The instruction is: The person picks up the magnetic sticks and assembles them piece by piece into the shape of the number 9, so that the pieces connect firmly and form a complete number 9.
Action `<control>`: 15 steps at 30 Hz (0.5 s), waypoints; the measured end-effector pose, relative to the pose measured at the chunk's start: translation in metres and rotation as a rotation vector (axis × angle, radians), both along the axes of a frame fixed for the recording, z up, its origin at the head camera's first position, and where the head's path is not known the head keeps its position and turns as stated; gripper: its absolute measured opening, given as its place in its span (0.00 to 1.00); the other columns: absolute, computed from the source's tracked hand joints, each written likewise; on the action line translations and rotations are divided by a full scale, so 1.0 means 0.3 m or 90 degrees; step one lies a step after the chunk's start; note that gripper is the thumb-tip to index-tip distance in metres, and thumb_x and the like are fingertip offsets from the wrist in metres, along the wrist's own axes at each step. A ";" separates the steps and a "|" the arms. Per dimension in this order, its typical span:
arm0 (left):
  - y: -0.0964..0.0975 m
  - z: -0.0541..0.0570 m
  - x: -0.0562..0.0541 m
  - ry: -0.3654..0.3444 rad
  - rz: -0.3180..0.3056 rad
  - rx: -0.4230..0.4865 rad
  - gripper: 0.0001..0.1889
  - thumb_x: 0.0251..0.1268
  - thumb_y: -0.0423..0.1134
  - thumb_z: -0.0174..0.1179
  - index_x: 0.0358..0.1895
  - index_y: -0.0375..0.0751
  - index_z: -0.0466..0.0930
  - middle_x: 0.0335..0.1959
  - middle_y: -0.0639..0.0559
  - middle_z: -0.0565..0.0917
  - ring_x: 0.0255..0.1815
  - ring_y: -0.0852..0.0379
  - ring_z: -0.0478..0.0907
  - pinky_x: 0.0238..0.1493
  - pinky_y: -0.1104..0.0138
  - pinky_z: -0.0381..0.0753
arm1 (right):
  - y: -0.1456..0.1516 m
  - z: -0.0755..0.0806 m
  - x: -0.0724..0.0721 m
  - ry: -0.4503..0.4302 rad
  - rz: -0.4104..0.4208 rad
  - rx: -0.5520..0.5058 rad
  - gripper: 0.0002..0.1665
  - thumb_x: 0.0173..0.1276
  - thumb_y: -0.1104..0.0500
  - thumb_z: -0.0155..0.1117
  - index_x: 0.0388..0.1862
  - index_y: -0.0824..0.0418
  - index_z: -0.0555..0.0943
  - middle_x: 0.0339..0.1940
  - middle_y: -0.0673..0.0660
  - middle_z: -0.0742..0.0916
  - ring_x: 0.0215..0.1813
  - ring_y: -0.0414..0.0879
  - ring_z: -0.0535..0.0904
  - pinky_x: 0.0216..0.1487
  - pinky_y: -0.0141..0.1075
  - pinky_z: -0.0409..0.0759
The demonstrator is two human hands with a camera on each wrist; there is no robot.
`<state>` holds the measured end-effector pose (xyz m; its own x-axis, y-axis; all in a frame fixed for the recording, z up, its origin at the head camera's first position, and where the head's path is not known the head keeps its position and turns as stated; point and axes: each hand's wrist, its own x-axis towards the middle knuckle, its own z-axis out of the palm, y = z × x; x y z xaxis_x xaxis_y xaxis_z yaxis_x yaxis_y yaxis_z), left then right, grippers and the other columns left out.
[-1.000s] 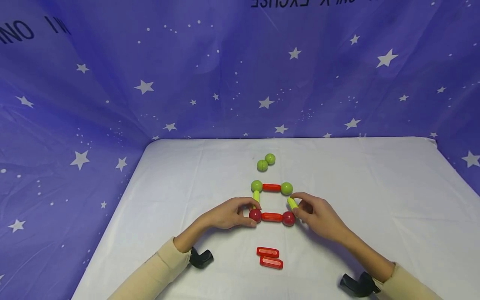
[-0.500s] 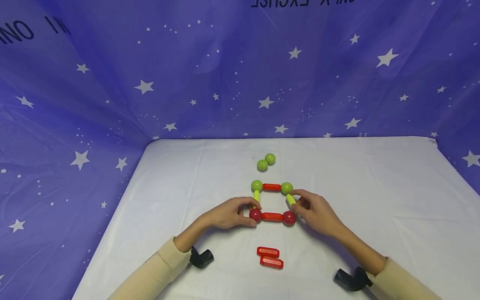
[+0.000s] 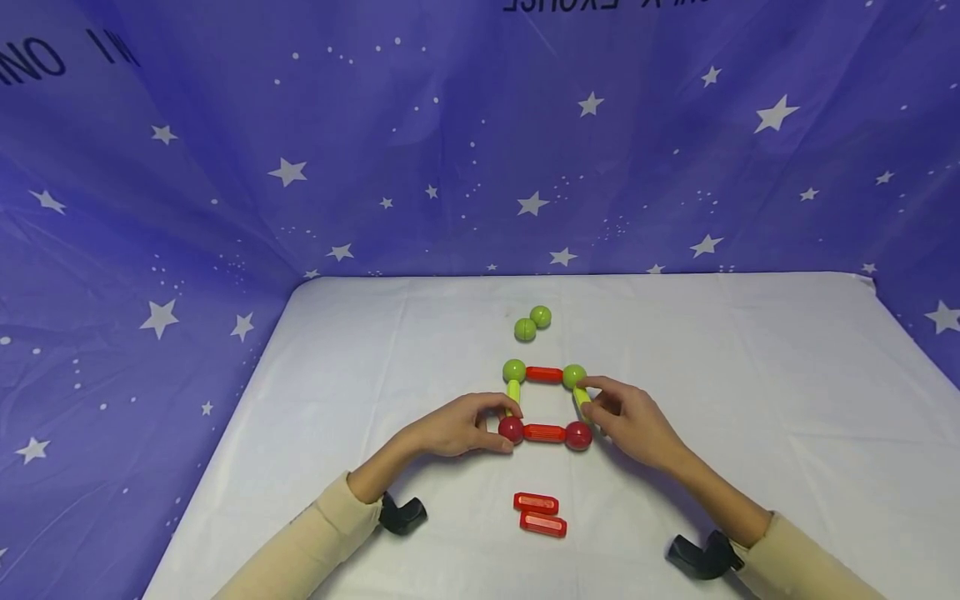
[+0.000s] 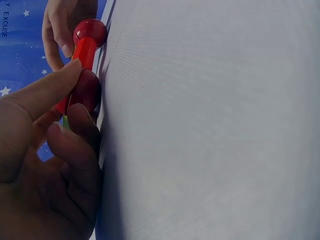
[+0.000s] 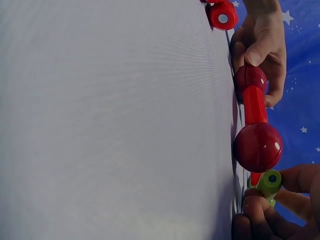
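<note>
On the white table, a four-sided frame of toy balls and building rods lies between the hands. My left hand (image 3: 461, 427) pinches the near-left red ball (image 3: 512, 430), to which a yellow-green rod (image 3: 513, 398) and a red rod (image 3: 544, 433) join. With thumb and fingertips, my right hand (image 3: 637, 427) holds a second yellow-green rod (image 3: 581, 400) along the right side. Its far end meets the right green ball (image 3: 574, 377). Its near end, with a round metallic disc, shows beside the right red ball (image 5: 258, 147) in the right wrist view.
Two loose green balls (image 3: 526, 330) sit behind the frame. Two red rods (image 3: 543, 524) lie side by side in front of it. A purple star-printed cloth (image 3: 480, 150) hangs behind the table. Black wrist mounts (image 3: 403, 516) are on both forearms.
My right hand has moved slightly away from me with the yellow-green rod, bringing its far end from short of the right green ball to against it. The left hand has stayed in place.
</note>
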<state>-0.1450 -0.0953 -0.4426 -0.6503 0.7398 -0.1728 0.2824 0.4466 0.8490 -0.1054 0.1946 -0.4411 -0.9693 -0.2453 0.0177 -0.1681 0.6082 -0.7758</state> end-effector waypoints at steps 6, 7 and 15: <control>-0.001 0.000 -0.001 0.002 0.002 0.002 0.21 0.59 0.41 0.71 0.56 0.49 0.78 0.42 0.57 0.77 0.27 0.61 0.70 0.34 0.68 0.70 | 0.003 0.003 0.001 -0.018 0.012 -0.003 0.19 0.70 0.62 0.64 0.59 0.62 0.81 0.36 0.51 0.85 0.34 0.45 0.77 0.34 0.35 0.78; -0.001 0.001 0.000 0.002 0.002 0.002 0.21 0.59 0.41 0.71 0.56 0.49 0.78 0.42 0.56 0.77 0.27 0.60 0.70 0.34 0.68 0.70 | 0.004 0.002 0.001 -0.018 0.015 -0.001 0.19 0.69 0.62 0.64 0.58 0.62 0.81 0.38 0.52 0.85 0.35 0.45 0.77 0.36 0.35 0.78; -0.002 0.001 -0.001 0.000 0.000 0.006 0.20 0.59 0.41 0.72 0.55 0.50 0.78 0.42 0.57 0.77 0.26 0.61 0.70 0.33 0.69 0.70 | 0.000 -0.005 -0.004 -0.029 0.020 0.006 0.20 0.68 0.63 0.65 0.59 0.62 0.81 0.41 0.52 0.84 0.37 0.47 0.75 0.39 0.35 0.78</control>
<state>-0.1453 -0.0958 -0.4424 -0.6498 0.7417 -0.1659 0.2829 0.4387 0.8529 -0.1066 0.1945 -0.4426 -0.9609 -0.2755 -0.0287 -0.1517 0.6102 -0.7776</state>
